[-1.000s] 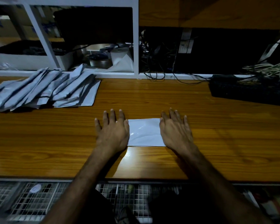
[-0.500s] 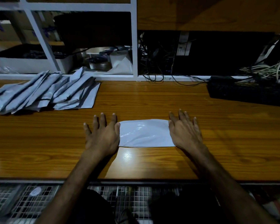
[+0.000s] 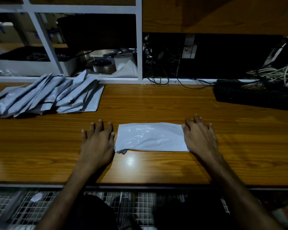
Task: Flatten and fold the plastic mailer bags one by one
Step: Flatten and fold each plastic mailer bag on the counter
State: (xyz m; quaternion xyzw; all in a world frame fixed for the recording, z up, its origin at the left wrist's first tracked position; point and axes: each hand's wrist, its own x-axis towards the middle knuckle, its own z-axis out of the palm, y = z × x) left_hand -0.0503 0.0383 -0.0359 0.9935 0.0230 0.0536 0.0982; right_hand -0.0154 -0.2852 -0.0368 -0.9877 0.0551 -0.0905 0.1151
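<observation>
while both hands lie flat, left hand and right hand flank the mailer bag.

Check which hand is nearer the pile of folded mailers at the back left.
Left. The left hand lies flat on the table just below and right of the pile of folded mailers; the right hand rests across the white mailer, farther away.

A wooden desk holds a black keyboard, backed by a white shelf frame and tangled cables.

Bag pile blocks far left; keyboard far right.
</observation>
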